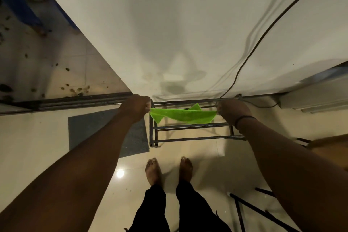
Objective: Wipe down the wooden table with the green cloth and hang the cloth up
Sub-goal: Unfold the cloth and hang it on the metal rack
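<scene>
The bright green cloth (pixel 183 115) is stretched flat between my two hands, just above the upper bars of a metal drying rack (pixel 192 138) that stands against a white wall. My left hand (pixel 136 107) pinches the cloth's left end and my right hand (pixel 232 112) pinches its right end. One corner of the cloth sticks up at the back and another droops at the left. The cloth's middle sags slightly toward the rack's rails. The wooden table shows only as a brown edge (pixel 330 147) at the right.
A grey floor mat (pixel 105 133) lies left of the rack. A sliding door track (pixel 66 102) leads to a dirty balcony floor. A cable (pixel 250 55) runs down the wall. Black metal legs (pixel 250 211) stand at the lower right. My bare feet (pixel 169 170) are on glossy tiles.
</scene>
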